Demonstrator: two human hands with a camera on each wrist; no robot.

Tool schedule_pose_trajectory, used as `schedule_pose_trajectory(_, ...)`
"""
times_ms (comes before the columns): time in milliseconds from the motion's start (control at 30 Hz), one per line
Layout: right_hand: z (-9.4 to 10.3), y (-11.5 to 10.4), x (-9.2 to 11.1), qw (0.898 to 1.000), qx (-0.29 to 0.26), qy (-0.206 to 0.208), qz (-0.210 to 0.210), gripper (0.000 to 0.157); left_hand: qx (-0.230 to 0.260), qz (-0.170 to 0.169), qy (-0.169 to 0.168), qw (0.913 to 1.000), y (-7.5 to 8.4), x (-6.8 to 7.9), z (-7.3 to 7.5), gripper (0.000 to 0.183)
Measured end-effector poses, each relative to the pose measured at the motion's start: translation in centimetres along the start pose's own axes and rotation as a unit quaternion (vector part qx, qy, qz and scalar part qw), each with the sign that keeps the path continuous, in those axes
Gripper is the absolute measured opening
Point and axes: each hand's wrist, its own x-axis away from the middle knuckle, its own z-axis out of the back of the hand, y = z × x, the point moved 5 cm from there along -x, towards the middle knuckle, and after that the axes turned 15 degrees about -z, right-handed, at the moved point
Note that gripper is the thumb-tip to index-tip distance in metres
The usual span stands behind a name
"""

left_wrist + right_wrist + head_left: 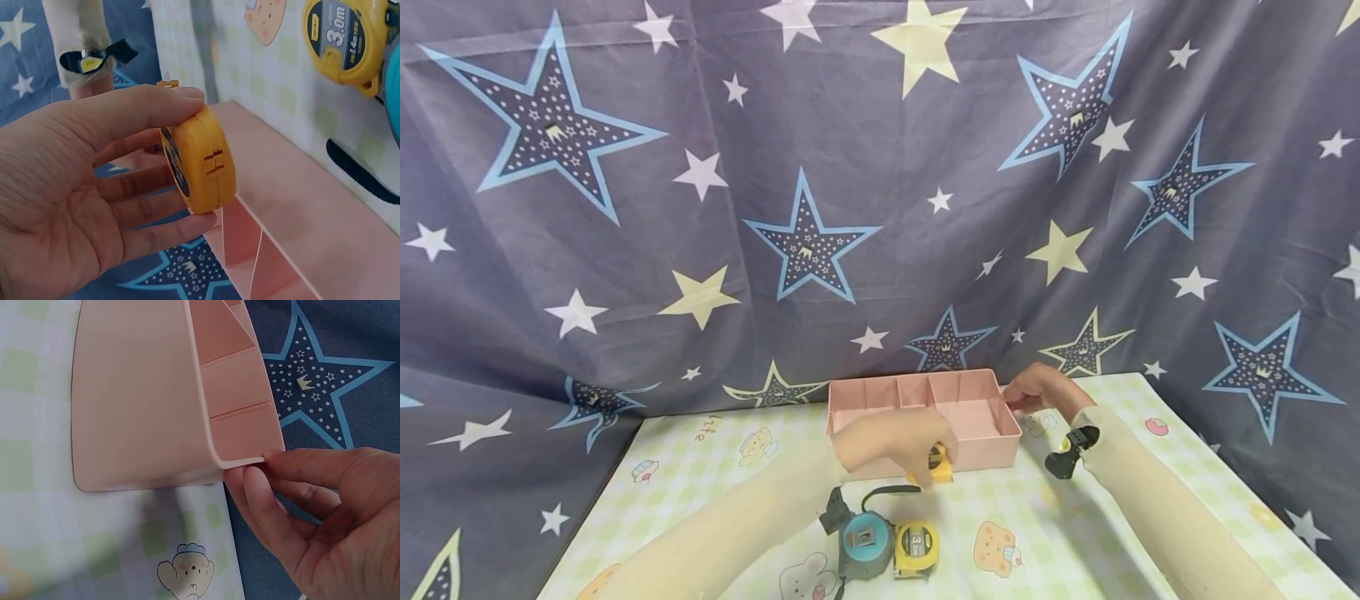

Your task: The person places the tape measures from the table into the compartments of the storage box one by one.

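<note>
My left hand point(895, 440) holds a yellow tape measure point(215, 162) between thumb and fingers, at the front wall of a pink divided box point(988, 454). In the left wrist view, the thumb lies on one edge of the tape measure and fingertips support the opposite edge. At the box's right end, my right hand point(1040, 388) pinches the rim with thumb and fingers, as the right wrist view shows closely. The box stands upright with thin partitions inside; my left forearm and hand cover part of its front.
A second yellow tape measure point(917, 547) marked 3.0m lies in front of the box. Beside it on the left is a blue and grey tape measure point(865, 546) with a black strap. A starry curtain point(880, 167) hangs behind the checked tablecloth point(1037, 533).
</note>
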Motion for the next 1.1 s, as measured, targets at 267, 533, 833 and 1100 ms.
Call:
schedule_pose_trajectory(267,-0.4,0.3,-0.2,1.0,0.001,-0.003,-0.001,0.02,0.025,0.003,0.02,0.9995,-1.4,1.4,1.0,0.039)
schedule_pose_trajectory(533,-0.2,0.6,-0.1,1.0,-0.009,0.009,0.004,0.021,0.017,-0.011,0.032,0.9993,-2.8,2.4,2.3,0.029)
schedule_pose_trajectory(833,0.2,0.1,0.3,1.0,-0.015,-0.008,0.008,0.025,-0.01,0.039,0.02,0.999,-3.8,4.1,3.6,0.037)
schedule_pose_trajectory(1100,-0.1,-0.1,0.2,1.0,-0.006,-0.015,0.001,0.025,-0.015,0.044,0.019,0.9987,-4.2,5.5,5.2,0.033)
